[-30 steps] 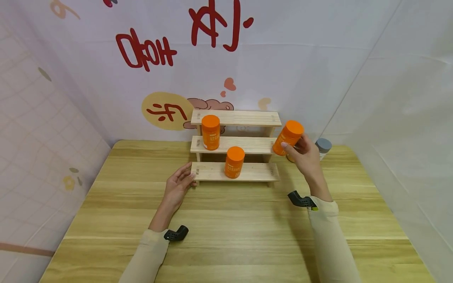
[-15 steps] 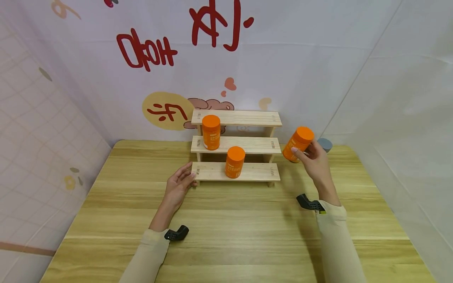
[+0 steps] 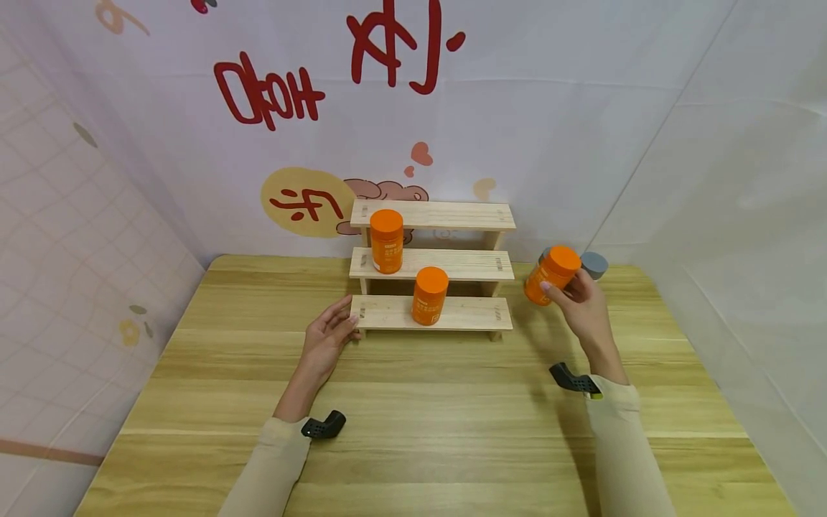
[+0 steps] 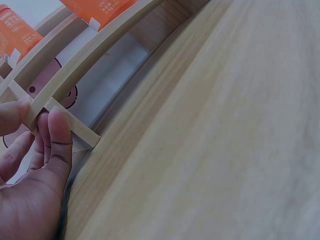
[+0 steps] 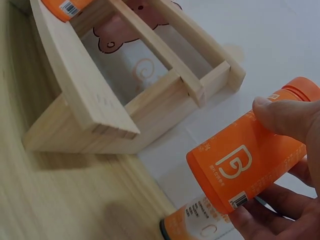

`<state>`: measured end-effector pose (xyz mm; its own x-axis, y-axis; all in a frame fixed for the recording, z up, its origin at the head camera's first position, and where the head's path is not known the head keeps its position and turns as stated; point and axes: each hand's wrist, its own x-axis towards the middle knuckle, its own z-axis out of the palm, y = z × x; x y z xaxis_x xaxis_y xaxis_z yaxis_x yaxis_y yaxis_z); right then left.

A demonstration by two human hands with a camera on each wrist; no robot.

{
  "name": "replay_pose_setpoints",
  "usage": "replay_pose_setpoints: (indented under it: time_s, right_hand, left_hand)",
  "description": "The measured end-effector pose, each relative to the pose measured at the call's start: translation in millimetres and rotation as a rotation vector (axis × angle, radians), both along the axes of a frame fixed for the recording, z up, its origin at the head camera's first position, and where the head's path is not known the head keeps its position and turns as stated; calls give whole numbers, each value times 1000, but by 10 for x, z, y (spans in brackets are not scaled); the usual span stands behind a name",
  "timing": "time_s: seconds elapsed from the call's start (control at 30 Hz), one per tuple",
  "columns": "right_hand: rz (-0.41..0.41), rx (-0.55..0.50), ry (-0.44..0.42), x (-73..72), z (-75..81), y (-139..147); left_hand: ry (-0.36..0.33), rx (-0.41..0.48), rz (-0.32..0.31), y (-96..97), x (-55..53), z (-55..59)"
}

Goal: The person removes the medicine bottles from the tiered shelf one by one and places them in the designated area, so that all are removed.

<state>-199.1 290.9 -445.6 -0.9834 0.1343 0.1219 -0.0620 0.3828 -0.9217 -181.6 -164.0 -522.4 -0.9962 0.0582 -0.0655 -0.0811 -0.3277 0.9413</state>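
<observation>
My right hand (image 3: 584, 305) holds an orange pill bottle (image 3: 551, 276), tilted, right of the three-tier wooden shelf (image 3: 465, 314). In the right wrist view the thumb lies along one side of this orange bottle (image 5: 245, 150) and the fingers curl round the other. My left hand (image 3: 328, 334) pinches the left end of the lowest tier; the left wrist view has the thumb above the board (image 4: 75, 75) and fingertips below. One orange bottle (image 3: 386, 243) stands upright on the middle tier at the left. Another orange bottle (image 3: 429, 296) stands on the lowest tier, near its middle.
Behind the right hand are bottles with grey-blue lids, one lid (image 3: 594, 264) showing at the far right. A white-and-orange bottle (image 5: 192, 220) stands below the held one. The wooden table (image 3: 413, 431) meets a printed wall cloth (image 3: 549, 143) behind the shelf.
My right hand has carried the orange bottle right and slightly down, away from the shelf's right end. A second grey-blue lid now shows behind it. The left hand stays at the shelf.
</observation>
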Motion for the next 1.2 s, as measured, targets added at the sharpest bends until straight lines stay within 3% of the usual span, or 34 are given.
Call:
replay_pose_setpoints:
  time_s: [0.23, 0.7, 0.83, 1.2]
  right_hand:
    - [-19, 42, -26, 31, -129, 117]
    - [-6, -5, 3, 51, -419, 287]
    - [-17, -21, -19, 52, -477, 314]
    - [-17, 56, -98, 29, -576, 405]
  left_hand:
    - [1, 5, 9, 3, 1, 7]
    - [1, 10, 15, 16, 1, -26]
    - [5, 5, 15, 15, 0, -29]
    - [-9, -1, 12, 5, -7, -37]
